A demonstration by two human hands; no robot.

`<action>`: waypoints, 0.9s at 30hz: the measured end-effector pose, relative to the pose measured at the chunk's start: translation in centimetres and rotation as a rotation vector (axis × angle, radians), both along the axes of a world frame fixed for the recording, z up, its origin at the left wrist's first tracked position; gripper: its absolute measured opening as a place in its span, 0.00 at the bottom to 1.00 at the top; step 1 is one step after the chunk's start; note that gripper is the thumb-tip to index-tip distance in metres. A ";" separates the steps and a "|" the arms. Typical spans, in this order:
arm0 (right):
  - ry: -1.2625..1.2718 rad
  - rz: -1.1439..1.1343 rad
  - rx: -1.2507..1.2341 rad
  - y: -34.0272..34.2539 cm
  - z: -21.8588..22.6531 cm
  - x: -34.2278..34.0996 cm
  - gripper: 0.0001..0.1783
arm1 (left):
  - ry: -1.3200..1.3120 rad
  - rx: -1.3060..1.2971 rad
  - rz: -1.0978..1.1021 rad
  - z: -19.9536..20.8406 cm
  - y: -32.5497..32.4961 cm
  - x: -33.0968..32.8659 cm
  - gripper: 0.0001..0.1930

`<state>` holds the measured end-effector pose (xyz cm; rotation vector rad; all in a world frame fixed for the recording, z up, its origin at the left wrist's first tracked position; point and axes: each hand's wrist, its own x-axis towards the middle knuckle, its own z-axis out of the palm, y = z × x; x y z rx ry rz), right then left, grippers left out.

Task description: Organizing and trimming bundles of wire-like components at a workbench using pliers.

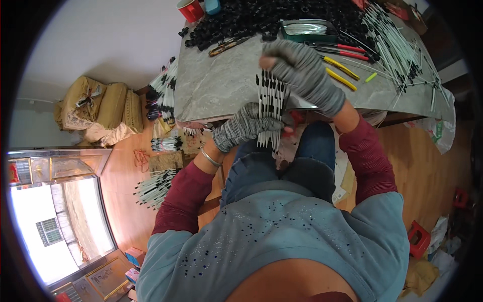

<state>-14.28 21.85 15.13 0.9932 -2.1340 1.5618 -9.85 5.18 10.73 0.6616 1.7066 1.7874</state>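
Observation:
My left hand (246,126), in a grey knit glove with bare fingertips, is wrapped round a bundle of thin white rods with black tips and black sleeves (270,103). The rods stand side by side over my lap, at the table's near edge, black tips pointing away from me. Just beyond and right of those tips is my right hand (302,70), in a matching glove. Its fingers are curled and slightly blurred; whatever they pinch, if anything, is hidden.
On the grey table (211,90) lie a heap of small black parts (236,22), red-handled pliers (347,53), a yellow-handled tool (342,78), a green tray (309,32) of metal pins and loose white rods (390,45). More rod bundles (158,189) and sacks (100,105) are at left.

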 end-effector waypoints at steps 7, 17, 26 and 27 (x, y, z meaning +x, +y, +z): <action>-0.258 -0.222 -0.147 4.5 -4.1 -1.6 0.11 | -0.158 0.098 -0.023 0.5 0.9 -0.3 0.11; 0.330 -0.126 0.923 -2.8 -8.0 -2.2 0.30 | -0.070 0.073 0.039 -0.9 0.3 1.1 0.10; 0.243 -0.144 1.115 -3.3 -5.7 -3.1 0.31 | -0.249 -0.062 0.475 -0.2 0.7 4.3 0.12; 0.209 -0.162 1.113 -3.5 -5.6 -3.6 0.30 | -0.261 -0.063 0.494 -0.6 0.5 4.7 0.12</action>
